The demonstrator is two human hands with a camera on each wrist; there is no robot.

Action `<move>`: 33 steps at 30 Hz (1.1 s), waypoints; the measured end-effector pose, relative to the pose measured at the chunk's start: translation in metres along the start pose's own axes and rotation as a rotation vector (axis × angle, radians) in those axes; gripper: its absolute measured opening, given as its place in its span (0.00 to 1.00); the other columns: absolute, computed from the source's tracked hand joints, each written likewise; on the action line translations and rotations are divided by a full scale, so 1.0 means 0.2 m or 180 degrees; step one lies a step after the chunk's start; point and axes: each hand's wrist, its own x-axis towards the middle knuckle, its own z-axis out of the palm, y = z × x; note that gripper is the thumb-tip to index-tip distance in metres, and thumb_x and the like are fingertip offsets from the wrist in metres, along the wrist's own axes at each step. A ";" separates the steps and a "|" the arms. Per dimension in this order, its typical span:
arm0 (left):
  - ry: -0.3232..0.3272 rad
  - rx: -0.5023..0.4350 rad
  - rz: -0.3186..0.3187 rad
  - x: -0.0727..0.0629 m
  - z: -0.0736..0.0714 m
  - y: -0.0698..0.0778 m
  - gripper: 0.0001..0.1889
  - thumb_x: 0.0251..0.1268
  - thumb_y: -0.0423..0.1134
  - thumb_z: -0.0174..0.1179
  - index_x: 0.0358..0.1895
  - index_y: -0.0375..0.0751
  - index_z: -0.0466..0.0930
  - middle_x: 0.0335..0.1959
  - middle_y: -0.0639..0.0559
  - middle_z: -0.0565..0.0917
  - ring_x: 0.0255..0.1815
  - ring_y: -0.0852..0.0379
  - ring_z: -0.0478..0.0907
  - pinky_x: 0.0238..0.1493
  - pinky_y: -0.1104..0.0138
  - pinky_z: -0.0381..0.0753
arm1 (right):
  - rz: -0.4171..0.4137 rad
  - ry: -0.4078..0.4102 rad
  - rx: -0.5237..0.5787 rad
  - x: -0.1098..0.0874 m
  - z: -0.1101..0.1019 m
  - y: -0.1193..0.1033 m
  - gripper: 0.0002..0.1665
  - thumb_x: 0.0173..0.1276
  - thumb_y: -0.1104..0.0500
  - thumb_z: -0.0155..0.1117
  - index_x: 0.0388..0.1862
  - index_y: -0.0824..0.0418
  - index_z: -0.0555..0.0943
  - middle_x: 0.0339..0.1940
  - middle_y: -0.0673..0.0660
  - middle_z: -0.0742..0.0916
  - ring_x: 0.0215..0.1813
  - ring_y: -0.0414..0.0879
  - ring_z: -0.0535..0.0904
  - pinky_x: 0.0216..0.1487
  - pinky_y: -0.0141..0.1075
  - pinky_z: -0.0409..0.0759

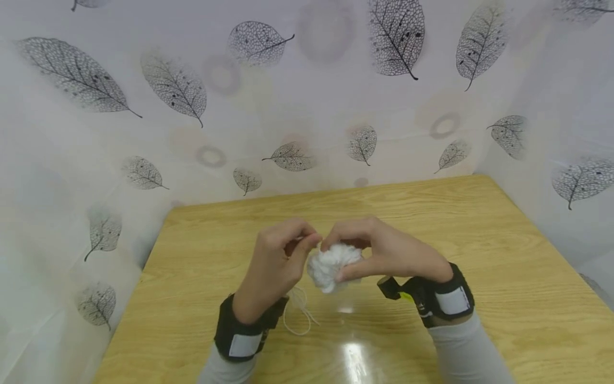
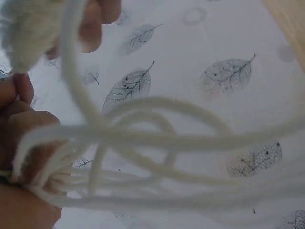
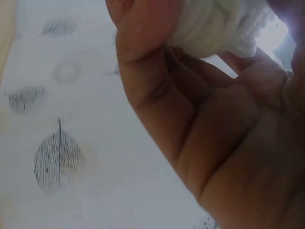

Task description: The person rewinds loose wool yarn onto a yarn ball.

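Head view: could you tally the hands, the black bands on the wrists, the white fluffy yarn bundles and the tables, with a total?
Hands: 2 (left hand, right hand)
Black wrist bands: 2 (left band, right band)
White yarn bundle: 1
Table: 1
Total: 6
Loose yarn strands are too tangled to count.

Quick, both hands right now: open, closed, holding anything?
Left hand: closed, holding white yarn, loose strands trailing from it.
Right hand: closed, thumb and fingers gripping the white bundle.
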 end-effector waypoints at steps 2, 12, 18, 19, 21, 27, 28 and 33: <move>0.0022 -0.0061 0.0015 0.00 0.01 -0.01 0.07 0.67 0.26 0.66 0.30 0.37 0.80 0.21 0.53 0.75 0.19 0.66 0.62 0.19 0.75 0.61 | -0.0078 -0.0087 0.0194 -0.01 -0.01 -0.01 0.21 0.64 0.61 0.78 0.53 0.53 0.82 0.46 0.50 0.86 0.42 0.46 0.82 0.41 0.40 0.86; 0.0030 -0.0297 -0.0024 0.01 0.03 -0.04 0.08 0.71 0.27 0.63 0.30 0.38 0.80 0.19 0.54 0.75 0.17 0.67 0.63 0.17 0.74 0.65 | -0.0512 0.0429 0.1391 -0.08 -0.04 -0.03 0.23 0.59 0.63 0.80 0.53 0.58 0.83 0.52 0.58 0.85 0.48 0.49 0.81 0.42 0.40 0.85; -0.0091 -0.0403 0.0171 0.01 0.06 -0.04 0.10 0.69 0.23 0.62 0.29 0.39 0.79 0.17 0.54 0.71 0.17 0.67 0.62 0.18 0.75 0.64 | -0.0637 0.1353 0.2011 -0.07 -0.03 -0.03 0.21 0.63 0.58 0.78 0.53 0.53 0.81 0.53 0.53 0.83 0.48 0.45 0.78 0.45 0.33 0.82; -0.0132 -0.0425 0.0214 0.01 0.07 -0.04 0.11 0.69 0.23 0.61 0.29 0.39 0.79 0.17 0.54 0.71 0.18 0.67 0.61 0.18 0.75 0.64 | -0.0623 0.1526 0.2098 -0.06 -0.03 -0.03 0.21 0.63 0.60 0.77 0.53 0.53 0.81 0.53 0.53 0.83 0.49 0.45 0.78 0.46 0.33 0.81; -0.0227 -0.0430 0.0268 0.01 0.08 -0.02 0.11 0.70 0.23 0.61 0.28 0.40 0.77 0.18 0.55 0.69 0.18 0.67 0.61 0.19 0.76 0.63 | -0.0598 0.1896 0.2113 -0.05 -0.03 -0.04 0.20 0.64 0.65 0.74 0.52 0.55 0.79 0.54 0.54 0.82 0.49 0.45 0.77 0.48 0.33 0.81; -0.0516 -0.0174 0.0245 0.00 0.11 0.06 0.12 0.72 0.28 0.61 0.28 0.42 0.76 0.20 0.58 0.67 0.22 0.69 0.62 0.22 0.78 0.63 | -0.0692 0.2590 0.1048 0.01 0.00 -0.04 0.23 0.57 0.81 0.68 0.51 0.70 0.79 0.49 0.59 0.85 0.45 0.47 0.82 0.41 0.33 0.85; -0.0552 -0.0142 0.0249 -0.01 0.11 0.07 0.12 0.72 0.28 0.61 0.28 0.42 0.75 0.20 0.58 0.67 0.22 0.69 0.62 0.23 0.78 0.63 | -0.0735 0.2631 0.0791 0.02 0.00 -0.03 0.24 0.55 0.82 0.68 0.51 0.72 0.78 0.49 0.60 0.86 0.45 0.47 0.83 0.40 0.33 0.85; -0.0653 -0.0134 0.0268 -0.02 0.09 0.12 0.13 0.73 0.29 0.61 0.28 0.44 0.75 0.20 0.58 0.67 0.23 0.69 0.62 0.24 0.79 0.63 | -0.0784 0.2700 -0.0401 0.06 0.02 0.01 0.25 0.52 0.78 0.77 0.49 0.71 0.80 0.47 0.57 0.85 0.45 0.47 0.81 0.41 0.31 0.81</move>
